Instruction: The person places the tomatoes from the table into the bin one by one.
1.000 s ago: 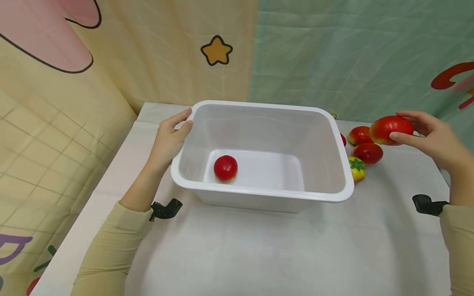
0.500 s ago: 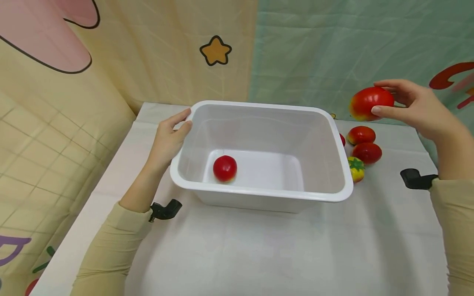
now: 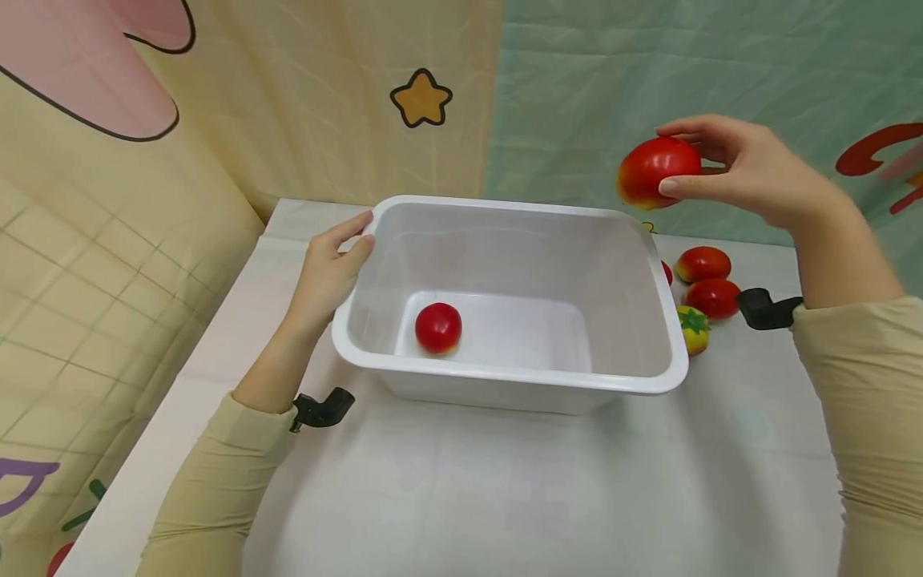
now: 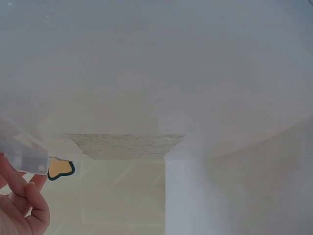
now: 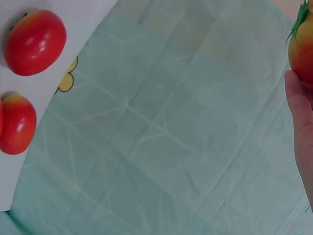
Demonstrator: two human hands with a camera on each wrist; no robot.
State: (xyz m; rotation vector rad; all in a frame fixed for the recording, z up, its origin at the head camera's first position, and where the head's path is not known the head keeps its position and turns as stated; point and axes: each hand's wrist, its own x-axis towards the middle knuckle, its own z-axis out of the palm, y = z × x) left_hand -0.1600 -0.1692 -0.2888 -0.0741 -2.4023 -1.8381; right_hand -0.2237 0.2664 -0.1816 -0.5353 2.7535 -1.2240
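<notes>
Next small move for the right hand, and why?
Probably bring the right hand leftward and nearer, over the tub: its held fruit shows above the far right corner in the head view, one red fruit lies inside, and the left hand grips the rim.

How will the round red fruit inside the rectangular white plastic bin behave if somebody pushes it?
The round red fruit would probably roll, since it looks nearly spherical. Its glossy skin may be slippery. The raised walls of the rectangular white plastic bin around it would likely stop it.
</notes>
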